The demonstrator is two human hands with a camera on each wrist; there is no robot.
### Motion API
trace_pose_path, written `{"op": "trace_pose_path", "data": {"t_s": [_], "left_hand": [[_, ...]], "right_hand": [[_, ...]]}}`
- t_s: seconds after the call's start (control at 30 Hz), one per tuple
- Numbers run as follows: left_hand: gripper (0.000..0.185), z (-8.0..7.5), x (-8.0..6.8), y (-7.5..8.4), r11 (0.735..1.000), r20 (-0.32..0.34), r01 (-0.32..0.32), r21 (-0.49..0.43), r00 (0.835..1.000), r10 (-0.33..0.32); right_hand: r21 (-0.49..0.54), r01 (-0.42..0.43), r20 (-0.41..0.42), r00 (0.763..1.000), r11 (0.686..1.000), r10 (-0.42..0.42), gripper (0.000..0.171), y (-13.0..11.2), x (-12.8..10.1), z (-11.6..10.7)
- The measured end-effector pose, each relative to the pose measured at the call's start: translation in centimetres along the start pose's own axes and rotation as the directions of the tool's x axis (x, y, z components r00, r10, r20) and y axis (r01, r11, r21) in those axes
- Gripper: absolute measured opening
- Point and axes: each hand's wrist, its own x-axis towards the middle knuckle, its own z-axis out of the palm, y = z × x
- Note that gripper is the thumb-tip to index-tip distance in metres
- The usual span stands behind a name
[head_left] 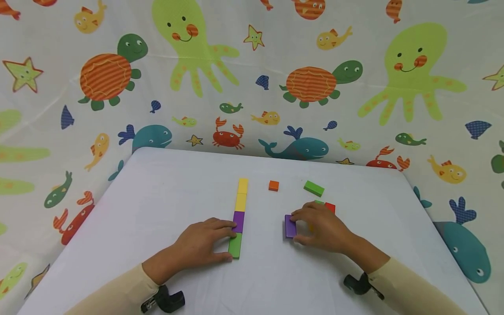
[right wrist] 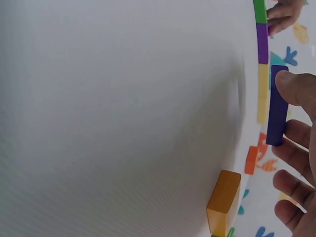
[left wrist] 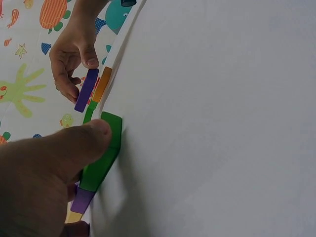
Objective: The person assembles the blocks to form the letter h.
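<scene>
A row of blocks lies end to end at the table's middle: two yellow blocks (head_left: 242,194), a purple one (head_left: 238,221) and a green block (head_left: 235,246). My left hand (head_left: 225,240) rests against the row's left side. Its thumb (left wrist: 94,134) presses the green block (left wrist: 104,154) and its fingers touch the purple one. To the right, my right hand (head_left: 303,227) pinches a second purple block (head_left: 290,226) between thumb and fingers, and the block stands on its edge on the table. In the right wrist view that purple block (right wrist: 277,106) sits under the thumb (right wrist: 296,88).
An orange cube (head_left: 273,186) and a green block (head_left: 313,188) lie farther back. A red block (head_left: 330,207) and a green sliver peek out behind my right hand. An orange-yellow block (right wrist: 223,200) lies under the palm. The white table (head_left: 165,192) is ringed by a sea-animal cloth.
</scene>
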Motion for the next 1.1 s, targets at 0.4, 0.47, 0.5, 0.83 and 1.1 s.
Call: {"op": "trace_pose_path", "data": {"t_s": [0.4, 0.47, 0.5, 0.83, 1.1], "left_hand": [[0.051, 0.2, 0.1, -0.1, 1.000, 0.000, 0.012, 0.010, 1.000, -0.012], [0.051, 0.2, 0.1, -0.1, 1.000, -0.002, 0.011, 0.007, 1.000, -0.011], [0.051, 0.2, 0.1, -0.1, 1.000, -0.004, 0.010, 0.007, 1.000, -0.010], [0.050, 0.3, 0.0, -0.1, 1.000, -0.030, -0.002, 0.007, 1.000, 0.003], [0.050, 0.2, 0.0, 0.0, 1.000, -0.034, -0.005, 0.013, 0.999, 0.006]], "right_hand": [[0.006, 0.044, 0.033, 0.998, 0.999, -0.044, 0.050, -0.8, -0.7, 0.9], [0.015, 0.043, 0.033, 0.999, 0.999, -0.044, 0.049, -1.0, -0.8, 1.0], [0.021, 0.041, 0.031, 0.999, 0.999, -0.042, 0.049, -1.2, -0.9, 1.0], [0.008, 0.073, 0.055, 0.996, 0.997, -0.074, 0.050, -1.9, -1.4, 1.6], [0.034, 0.075, 0.059, 0.995, 0.997, -0.077, 0.050, -2.2, -1.6, 2.1]]}}
